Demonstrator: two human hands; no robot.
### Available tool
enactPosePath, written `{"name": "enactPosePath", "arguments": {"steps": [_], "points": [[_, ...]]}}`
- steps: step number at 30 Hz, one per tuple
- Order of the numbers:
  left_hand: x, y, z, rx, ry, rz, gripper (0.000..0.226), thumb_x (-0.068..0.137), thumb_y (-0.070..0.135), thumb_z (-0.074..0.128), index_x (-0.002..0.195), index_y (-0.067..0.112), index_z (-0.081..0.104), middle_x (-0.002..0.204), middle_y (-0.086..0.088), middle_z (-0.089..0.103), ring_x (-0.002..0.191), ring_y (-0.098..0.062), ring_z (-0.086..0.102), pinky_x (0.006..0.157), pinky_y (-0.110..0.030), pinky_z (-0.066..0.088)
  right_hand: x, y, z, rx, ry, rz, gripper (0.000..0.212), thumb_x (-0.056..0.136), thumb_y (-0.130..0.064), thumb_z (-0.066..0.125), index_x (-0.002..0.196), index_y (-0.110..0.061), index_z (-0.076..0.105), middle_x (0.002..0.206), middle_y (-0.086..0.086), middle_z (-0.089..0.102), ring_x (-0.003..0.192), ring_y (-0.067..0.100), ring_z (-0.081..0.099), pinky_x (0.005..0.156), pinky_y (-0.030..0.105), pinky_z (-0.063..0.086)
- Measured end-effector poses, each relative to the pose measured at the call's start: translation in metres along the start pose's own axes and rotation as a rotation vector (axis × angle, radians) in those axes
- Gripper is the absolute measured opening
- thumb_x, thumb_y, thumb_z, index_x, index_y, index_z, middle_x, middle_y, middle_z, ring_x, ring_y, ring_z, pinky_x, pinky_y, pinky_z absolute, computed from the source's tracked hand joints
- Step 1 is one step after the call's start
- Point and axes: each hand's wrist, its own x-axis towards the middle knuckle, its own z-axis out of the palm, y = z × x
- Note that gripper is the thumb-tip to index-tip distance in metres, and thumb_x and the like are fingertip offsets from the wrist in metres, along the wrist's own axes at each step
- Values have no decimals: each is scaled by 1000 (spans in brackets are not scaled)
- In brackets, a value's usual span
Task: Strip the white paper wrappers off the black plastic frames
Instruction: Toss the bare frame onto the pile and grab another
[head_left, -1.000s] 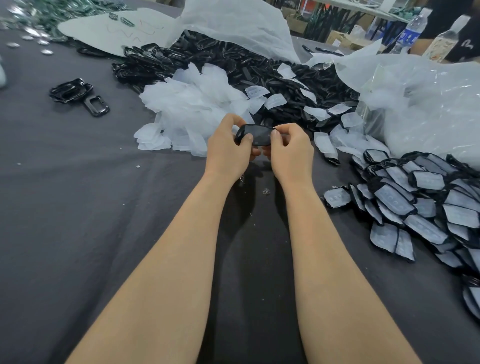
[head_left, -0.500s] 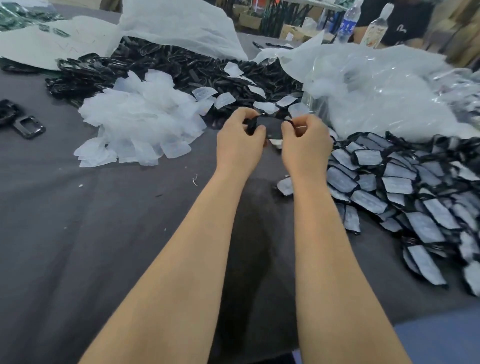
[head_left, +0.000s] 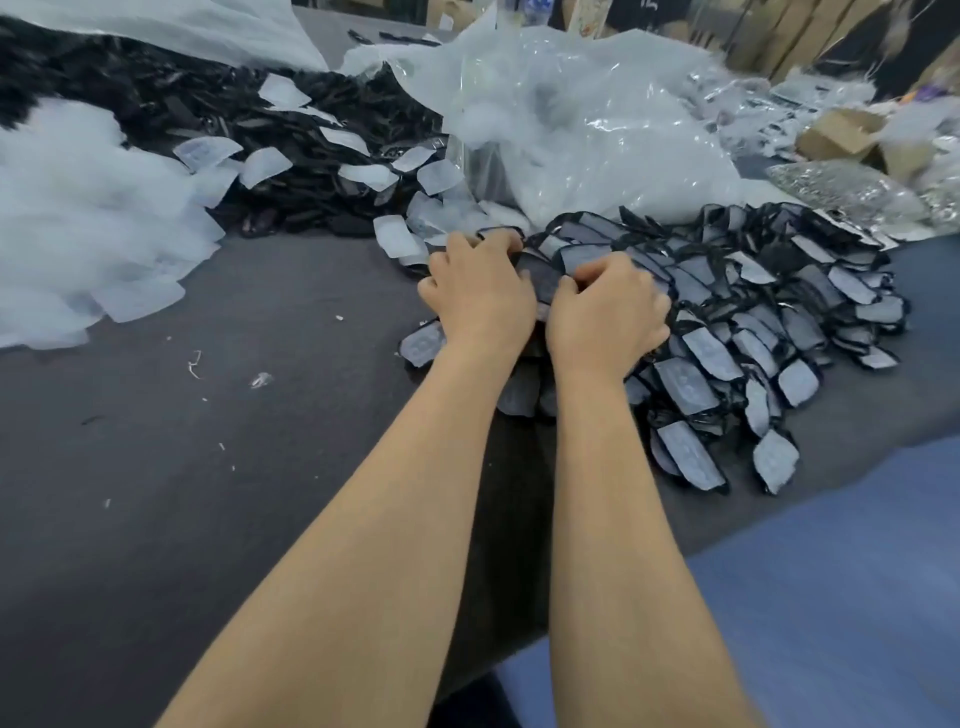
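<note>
While atop wrapped frames, both hands

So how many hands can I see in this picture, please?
2. The left hand and the right hand are side by side at the near left edge of the wrapped frames; none looks hidden.

Cool, even light; glare glints on the crinkled clear plastic bag beyond the fingers; far corners blur and bend.
</note>
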Motion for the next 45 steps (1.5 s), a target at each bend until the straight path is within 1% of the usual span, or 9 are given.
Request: {"name": "enactPosePath", "arguments": {"steps": [4,8,12,18,21,29,36,42,45], "points": [[5,0,-7,-106,22,9,30,93,30,56,123,31,54,130,-2,51,125,-25,42,102,-41,31,-4,-8,1,4,52,-57,18,92,-21,53,106,-22,62,120,4,54,117,28,42,93,35,31],[10,-14,-40,-463,90,-24,21,92,22,56,112,23,61,110,1,62,108,-20,56,96,-36,44,-19,-42,9,133,25,-174,15,91,-24,55,103,-21,63,115,1,57,111,23,45,85,31,30],[13,-57,-92,-626,266,-61,11,91,14,55,100,18,61,83,10,59,86,-10,58,71,-15,44,-54,-96,36,303,-164,-312,12,90,-24,57,99,-18,63,110,3,61,108,23,50,92,36,39],[6,-154,-191,-644,667,-211,15,88,8,53,99,15,61,77,12,56,71,-2,54,69,-12,44,-148,-195,79,594,-528,-537,12,91,-15,55,95,-9,64,97,8,67,91,24,59,76,34,45],[-6,-203,-237,-662,862,-293,12,87,7,53,95,16,57,77,12,54,75,-8,54,74,-20,46,-198,-234,98,631,-699,-670,20,93,-8,50,103,-7,66,103,9,69,95,23,61,81,34,46],[-25,-277,-285,-851,1137,-533,22,91,6,47,77,24,49,81,7,53,82,-14,52,85,-30,48,-282,-286,156,34,-885,-1186,32,95,-25,45,125,-18,56,126,4,59,120,26,52,96,37,43],[-20,-284,-284,-913,1186,-538,24,91,6,46,76,24,48,84,4,54,82,-14,52,75,-22,45,-282,-285,161,34,-781,-1101,29,99,-21,40,122,-6,49,128,14,49,117,34,45,89,37,37],[-21,-281,-287,-945,1197,-538,16,92,7,45,84,19,51,82,7,51,77,-11,51,72,-21,45,-282,-281,151,-6,-815,-1076,27,98,-23,41,118,-11,53,125,14,46,117,34,40,94,39,32],[-21,-273,-285,-957,1196,-525,12,93,7,45,90,16,52,79,9,50,66,-2,48,60,-10,40,-277,-279,147,-66,-859,-1091,30,98,-26,42,120,-9,52,127,15,46,118,36,41,94,40,33]]}}
